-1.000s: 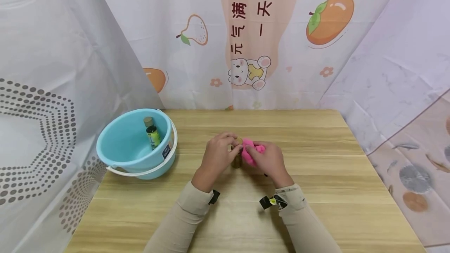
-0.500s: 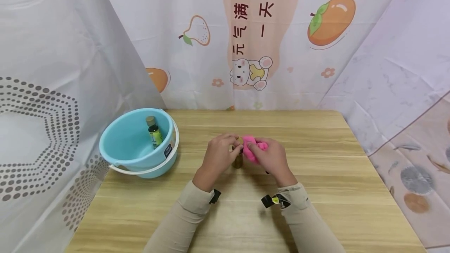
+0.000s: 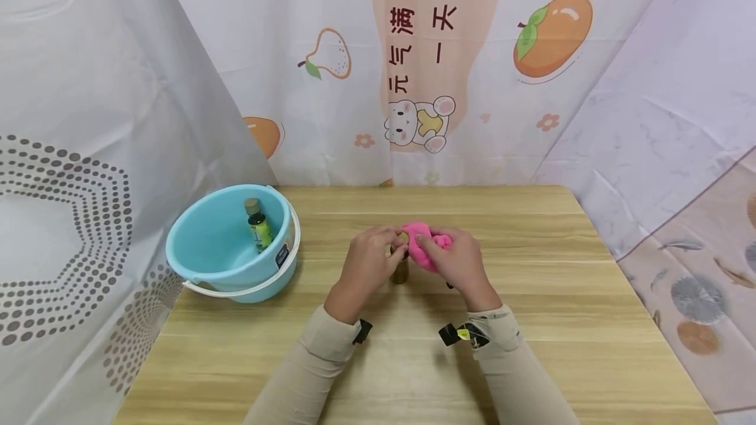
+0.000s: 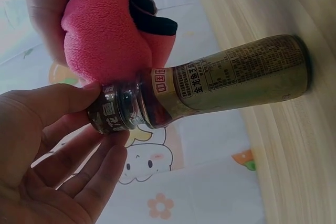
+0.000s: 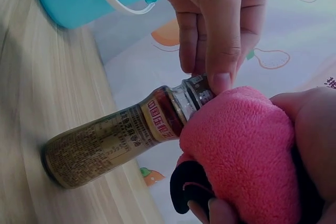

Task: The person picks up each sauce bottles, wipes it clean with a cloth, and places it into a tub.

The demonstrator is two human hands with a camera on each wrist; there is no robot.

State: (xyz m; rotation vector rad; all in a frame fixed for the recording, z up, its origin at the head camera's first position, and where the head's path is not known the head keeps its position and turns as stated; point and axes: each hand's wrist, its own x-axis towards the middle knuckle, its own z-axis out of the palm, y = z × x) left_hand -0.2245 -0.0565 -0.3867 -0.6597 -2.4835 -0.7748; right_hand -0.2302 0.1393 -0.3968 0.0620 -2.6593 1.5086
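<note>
An upright glass bottle of sesame oil [image 4: 241,74] stands on the table, its printed label facing the wrist cameras. My left hand [image 3: 367,260] pinches the bottle's dark cap [image 4: 105,109] between thumb and fingers. Bunched in my right hand [image 3: 462,266] is a pink fleecy cloth [image 5: 241,145] with black parts. That cloth touches the bottle near its neck and cap, as the right wrist view shows. Most of the bottle's upper part is covered by my left fingers in the head view.
At the left of the wooden table [image 3: 531,359] sits a light blue bucket [image 3: 207,241] with a white handle. Inside it leans another small bottle [image 3: 260,229] with a green-yellow label. A printed curtain [image 3: 331,117] hangs behind the table.
The pink cloth and my right hand have shifted slightly away from me, up along the bottle toward its cap. My left hand has kept its grip with hardly any movement.
</note>
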